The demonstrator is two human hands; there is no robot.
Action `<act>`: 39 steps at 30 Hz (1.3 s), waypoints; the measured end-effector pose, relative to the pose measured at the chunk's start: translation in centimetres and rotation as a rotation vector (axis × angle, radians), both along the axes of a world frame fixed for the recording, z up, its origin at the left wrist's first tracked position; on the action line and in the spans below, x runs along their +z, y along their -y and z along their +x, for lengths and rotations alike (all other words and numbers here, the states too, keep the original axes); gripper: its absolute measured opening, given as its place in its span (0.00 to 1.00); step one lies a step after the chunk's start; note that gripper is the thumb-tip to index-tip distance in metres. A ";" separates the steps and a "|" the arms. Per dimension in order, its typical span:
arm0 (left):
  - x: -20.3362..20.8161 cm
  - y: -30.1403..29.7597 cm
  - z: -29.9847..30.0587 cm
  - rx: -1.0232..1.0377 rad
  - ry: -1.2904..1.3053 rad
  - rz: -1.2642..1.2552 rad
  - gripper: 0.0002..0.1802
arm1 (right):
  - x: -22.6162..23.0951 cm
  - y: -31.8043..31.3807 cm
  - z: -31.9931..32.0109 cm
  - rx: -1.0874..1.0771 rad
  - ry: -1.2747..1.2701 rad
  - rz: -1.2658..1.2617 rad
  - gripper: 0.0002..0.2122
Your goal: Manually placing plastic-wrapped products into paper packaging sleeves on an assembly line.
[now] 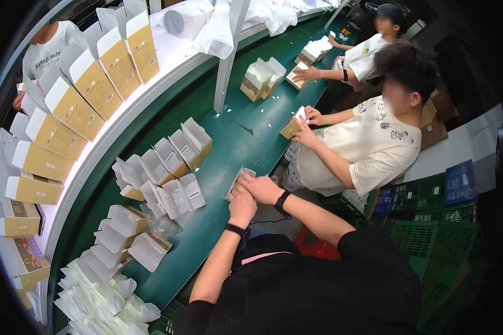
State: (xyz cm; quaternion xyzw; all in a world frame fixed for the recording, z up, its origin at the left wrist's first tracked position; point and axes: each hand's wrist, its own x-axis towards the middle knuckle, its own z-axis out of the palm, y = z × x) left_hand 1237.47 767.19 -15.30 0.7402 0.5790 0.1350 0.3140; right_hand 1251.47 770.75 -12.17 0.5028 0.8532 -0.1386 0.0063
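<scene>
A small pale cardboard box (236, 179) is at the near edge of the green worktable (221, 139), mostly hidden under my hands. My left hand (242, 205) grips it from the near side with its fingers bent over the top. Against it, my right hand (265, 189) presses its fingers onto the box's upper side. Left of my hands stand several brown boxes with open white flaps (170, 158), some holding printed paper. A crumpled clear plastic bag (163, 224) lies beside them, near another group of open boxes (114, 237).
A pile of white wrapped packets (98, 298) sits at the lower left. Along the left, a raised white shelf (72, 192) carries a row of tan boxes (75, 109). A co-worker (374, 139) on my right handles a box (290, 128). Green crates (430, 245) stand at right.
</scene>
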 end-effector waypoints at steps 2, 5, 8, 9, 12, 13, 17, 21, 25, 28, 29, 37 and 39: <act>-0.1 -1.4 0.9 -0.021 -0.094 -0.055 0.33 | -2.7 -1.5 0.8 0.093 -0.014 0.048 0.22; -1.7 -2.2 1.6 -0.009 -0.241 -0.107 0.35 | -0.3 -3.1 -1.3 0.136 0.131 -0.197 0.20; 1.3 -1.3 3.5 -0.024 -0.375 -0.128 0.34 | -3.4 -2.1 2.6 0.186 -0.111 -0.027 0.23; 1.4 -1.0 3.8 -0.009 -0.314 -0.164 0.33 | -4.2 -0.7 2.6 0.126 -0.140 0.013 0.26; 0.3 1.3 0.5 0.099 -0.175 -0.142 0.31 | -2.0 6.6 -2.4 -0.328 -0.544 0.002 0.38; 0.2 1.5 -0.2 0.076 -0.121 -0.044 0.29 | -3.2 7.8 -2.9 -0.333 -0.534 0.128 0.43; 8.8 2.7 -5.4 -0.262 -0.002 0.082 0.25 | -13.2 8.7 -2.1 -0.582 -1.499 -0.082 0.53; 9.0 4.4 -14.6 -0.155 0.628 -0.204 0.21 | -13.5 3.4 -2.1 -0.628 -0.928 0.065 0.59; 8.6 9.9 -23.5 0.197 0.857 -0.268 0.16 | -10.8 -0.5 -2.7 -0.590 -0.835 0.078 0.57; 10.2 14.5 -30.0 0.522 0.829 -0.769 0.16 | -10.4 -4.7 -2.0 -0.582 -0.849 0.108 0.56; 9.6 16.6 -32.0 0.588 0.708 -0.776 0.17 | -10.6 -6.2 -1.3 -0.554 -0.865 0.148 0.55; -1.1 31.4 -41.4 1.405 -0.481 -0.453 0.35 | -13.8 -13.1 3.4 -0.682 -0.712 0.183 0.48; -2.8 34.8 -43.3 1.586 -0.553 -0.352 0.39 | -14.2 -9.9 2.3 -0.848 -0.912 0.001 0.45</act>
